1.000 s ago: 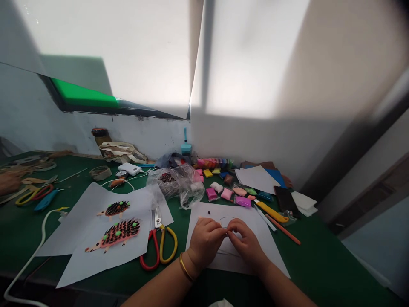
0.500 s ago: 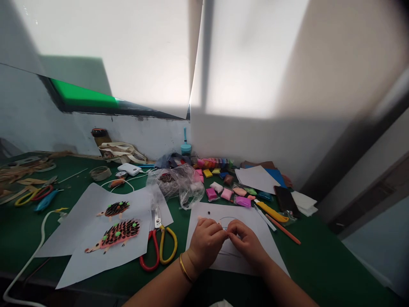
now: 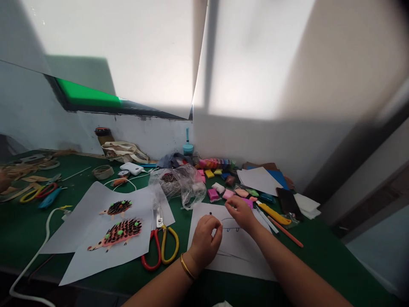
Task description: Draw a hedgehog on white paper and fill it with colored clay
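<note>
My left hand [image 3: 206, 239], with a yellow bangle at the wrist, is over the left part of a white sheet [image 3: 230, 260] that bears a pencil outline. Its fingers are curled together; what they hold, if anything, is too small to tell. My right hand [image 3: 240, 213] is farther up the sheet, its thumb and fingertips pinched, with any held piece too small to make out. A small black ball [image 3: 210, 213] lies near the sheet's top left. Two hedgehog pictures, a small one [image 3: 119, 207] and a larger pink one [image 3: 119, 233], lie on papers at the left.
Red-and-yellow-handled scissors [image 3: 160, 245] lie left of the sheet. Behind it are clay packets [image 3: 213, 195] and a clear plastic bag [image 3: 182, 183]. A yellow cutter [image 3: 274, 214], an orange stick [image 3: 285, 231] and a dark phone [image 3: 288, 204] lie to the right.
My hands have parted. The right hand has moved up and away over the sheet, and the left is slightly lower, so more of the drawn outline shows. The view has shifted slightly.
</note>
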Motion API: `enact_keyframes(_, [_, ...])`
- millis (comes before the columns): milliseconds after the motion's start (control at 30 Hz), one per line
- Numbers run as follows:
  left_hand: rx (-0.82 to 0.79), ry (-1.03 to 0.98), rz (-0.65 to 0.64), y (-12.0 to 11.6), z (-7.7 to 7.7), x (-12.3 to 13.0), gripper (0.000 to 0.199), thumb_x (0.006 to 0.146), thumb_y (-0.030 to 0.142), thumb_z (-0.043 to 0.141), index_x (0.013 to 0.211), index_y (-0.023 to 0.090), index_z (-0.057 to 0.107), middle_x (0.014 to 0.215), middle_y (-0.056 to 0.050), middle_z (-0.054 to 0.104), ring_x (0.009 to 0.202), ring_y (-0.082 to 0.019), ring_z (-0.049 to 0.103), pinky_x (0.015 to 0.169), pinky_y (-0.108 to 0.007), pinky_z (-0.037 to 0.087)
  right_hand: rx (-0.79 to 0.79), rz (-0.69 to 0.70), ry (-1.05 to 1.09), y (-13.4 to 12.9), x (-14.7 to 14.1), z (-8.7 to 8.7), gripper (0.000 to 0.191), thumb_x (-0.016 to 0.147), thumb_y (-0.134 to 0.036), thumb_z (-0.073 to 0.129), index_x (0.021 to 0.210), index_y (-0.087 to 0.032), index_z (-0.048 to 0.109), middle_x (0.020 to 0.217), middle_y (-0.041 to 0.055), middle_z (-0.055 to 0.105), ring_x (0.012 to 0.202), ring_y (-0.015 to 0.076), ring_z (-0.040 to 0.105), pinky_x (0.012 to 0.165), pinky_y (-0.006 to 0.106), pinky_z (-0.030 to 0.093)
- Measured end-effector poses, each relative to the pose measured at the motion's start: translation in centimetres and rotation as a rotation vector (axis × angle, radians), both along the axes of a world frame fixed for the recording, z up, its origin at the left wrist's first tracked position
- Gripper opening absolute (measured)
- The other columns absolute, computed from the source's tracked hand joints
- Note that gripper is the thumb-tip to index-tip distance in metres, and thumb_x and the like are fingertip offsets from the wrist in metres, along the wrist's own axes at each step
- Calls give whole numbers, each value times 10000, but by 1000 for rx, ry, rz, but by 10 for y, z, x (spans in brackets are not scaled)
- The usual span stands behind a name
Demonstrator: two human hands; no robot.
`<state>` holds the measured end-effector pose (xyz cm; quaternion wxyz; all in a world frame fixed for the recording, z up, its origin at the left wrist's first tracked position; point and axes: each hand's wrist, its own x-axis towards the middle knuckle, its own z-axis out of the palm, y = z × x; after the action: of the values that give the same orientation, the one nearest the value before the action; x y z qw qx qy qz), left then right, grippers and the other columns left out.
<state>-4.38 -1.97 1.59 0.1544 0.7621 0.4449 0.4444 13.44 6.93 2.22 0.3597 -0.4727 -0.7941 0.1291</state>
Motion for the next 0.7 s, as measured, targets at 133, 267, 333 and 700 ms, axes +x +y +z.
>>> enact_keyframes(133, [-14, -9, -9, 0, -1, 1, 119, 892, 182, 465, 807, 207, 544, 823, -41, 575, 837, -203, 531, 791, -340, 424, 10, -71, -99, 49, -26, -7, 139, 842, -209, 543, 785, -183, 668, 883, 55, 657, 913, 198, 579, 836, 315, 445])
enact_keyframes(267, [-12, -34, 0, 1, -2, 0, 128, 902, 193, 470, 799, 204, 545, 810, -38, 577, 819, -193, 528, 784, -333, 425, 13, -133, -207, 72, -46, -11, 182, 847, -194, 538, 834, -186, 720, 990, 100, 669, 982, 228, 557, 876, 341, 409])
enact_keyframes(333, [-2, -41, 4, 1, -3, -1, 132, 905, 201, 474, 794, 203, 545, 805, -38, 576, 816, -193, 527, 776, -329, 426, 15, -127, -258, 74, -49, -13, 203, 851, -197, 537, 833, -194, 739, 1016, 110, 682, 1011, 250, 547, 883, 359, 398])
enact_keyframes(700, [-26, -48, 13, 2, -2, 0, 88, 878, 186, 510, 805, 209, 552, 823, -37, 594, 830, -197, 542, 798, -342, 438, 55, -91, -275, 61, -15, -15, 400, 840, -117, 429, 1115, -195, 708, 1201, 73, 666, 1110, 222, 568, 981, 345, 419])
